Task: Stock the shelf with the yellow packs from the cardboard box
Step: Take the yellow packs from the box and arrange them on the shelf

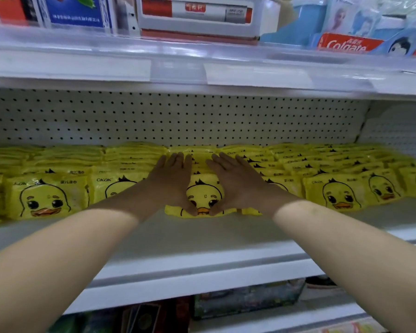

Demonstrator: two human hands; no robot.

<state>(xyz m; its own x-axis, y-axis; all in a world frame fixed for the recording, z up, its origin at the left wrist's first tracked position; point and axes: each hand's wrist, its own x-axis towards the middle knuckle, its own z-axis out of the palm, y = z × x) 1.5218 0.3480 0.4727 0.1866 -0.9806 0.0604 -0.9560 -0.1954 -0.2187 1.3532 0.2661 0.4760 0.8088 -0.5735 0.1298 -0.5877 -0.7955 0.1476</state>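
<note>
Both arms reach into the white shelf (pixel 202 239), where yellow packs (pixel 335 192) printed with a duck face stand on edge in rows running from the near side back to the perforated back wall (pixel 178 116). The rows fill the far half of the shelf from the left edge to the right, each touching the next; the near strip of the board is bare. The left hand (pixel 172 179) and right hand (pixel 235 182) lie side by side on the middle row, fingers straight and flat along the tops of the packs, thumbs angled down over the face of that row's front pack (pixel 203 197) and almost meeting near the duck's beak. Neither hand is closed round anything; they press rather than clasp. This front pack sits a little nearer than the fronts of the rows on either side. The upper shelf (pixel 106 68) carries a red Colgate box (pixel 346 44) on the right, blue cartons (pixel 296 27) beside it and a white and red box (pixel 197 15) in the middle. Under the stocked shelf, dark packaged goods (pixel 245 299) are too blurred to tell
</note>
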